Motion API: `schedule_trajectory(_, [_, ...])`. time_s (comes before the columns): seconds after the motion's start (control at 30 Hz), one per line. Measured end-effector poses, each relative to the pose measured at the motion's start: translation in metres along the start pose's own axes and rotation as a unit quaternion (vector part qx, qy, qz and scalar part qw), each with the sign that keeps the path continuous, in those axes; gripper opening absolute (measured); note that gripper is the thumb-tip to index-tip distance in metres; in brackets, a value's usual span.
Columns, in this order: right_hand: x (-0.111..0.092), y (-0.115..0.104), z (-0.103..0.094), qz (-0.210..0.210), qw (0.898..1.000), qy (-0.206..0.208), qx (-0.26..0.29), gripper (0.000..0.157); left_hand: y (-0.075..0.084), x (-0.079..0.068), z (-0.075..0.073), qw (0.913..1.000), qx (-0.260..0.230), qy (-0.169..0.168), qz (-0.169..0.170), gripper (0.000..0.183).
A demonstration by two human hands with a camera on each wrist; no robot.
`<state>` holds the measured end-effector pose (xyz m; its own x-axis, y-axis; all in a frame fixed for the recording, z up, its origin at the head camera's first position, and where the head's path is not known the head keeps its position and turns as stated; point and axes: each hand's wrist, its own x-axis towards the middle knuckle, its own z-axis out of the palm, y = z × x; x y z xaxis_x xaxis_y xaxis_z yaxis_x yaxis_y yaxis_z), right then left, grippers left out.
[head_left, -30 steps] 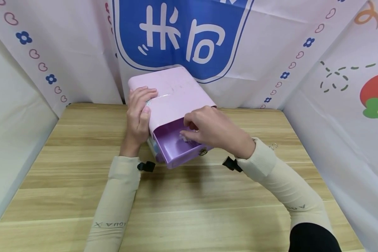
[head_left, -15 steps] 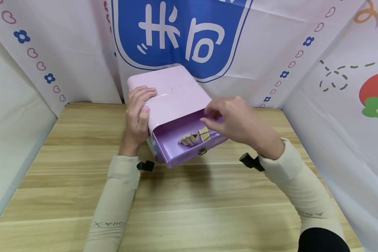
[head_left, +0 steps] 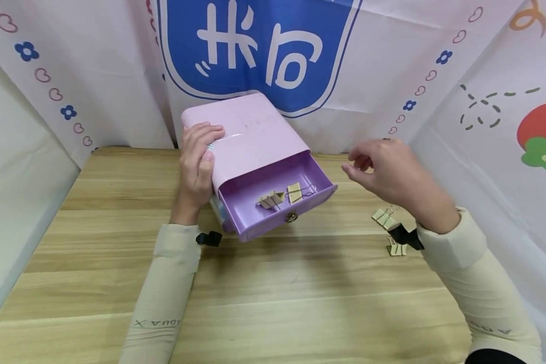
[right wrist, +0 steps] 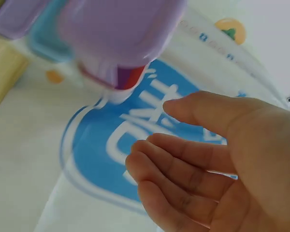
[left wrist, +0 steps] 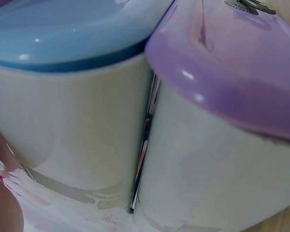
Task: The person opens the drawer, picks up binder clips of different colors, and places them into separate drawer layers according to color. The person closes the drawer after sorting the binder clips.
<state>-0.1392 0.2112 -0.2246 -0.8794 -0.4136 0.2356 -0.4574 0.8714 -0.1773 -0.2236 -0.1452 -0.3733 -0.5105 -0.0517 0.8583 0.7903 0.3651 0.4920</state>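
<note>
A pale pink drawer box (head_left: 250, 134) stands tilted against the back cloth. Its purple drawer (head_left: 309, 206) is pulled out, with gold binder clips (head_left: 294, 193) lying inside. My left hand (head_left: 197, 164) holds the box's left side, fingers over its top edge; only a bit of that hand shows in the left wrist view. To the right of the drawer, my right hand (head_left: 398, 174) hangs above the table with loosely bent fingers. The right wrist view shows its palm (right wrist: 261, 159) bare. More binder clips (head_left: 384, 218) lie on the table beneath the right forearm.
The wooden table (head_left: 273, 303) extends toward the person in front of the box. White printed cloth (head_left: 373, 81) encloses the back and sides. Blue (left wrist: 72, 34) and purple drawer fronts (left wrist: 217, 92) sit side by side in the left wrist view.
My right hand has come out of the drawer and moved right, away from the box, uncovering the clips inside and those on the table. The left hand keeps its place on the box.
</note>
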Motion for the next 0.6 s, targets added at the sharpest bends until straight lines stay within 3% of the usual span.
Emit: schedule_trajectory(0.6, [-0.031, 0.1, 0.025, 0.095, 0.993, -0.063, -0.025, 0.02, -0.001, 0.0, -0.001, 1.0, 0.002, -0.004, -0.001, 0.056])
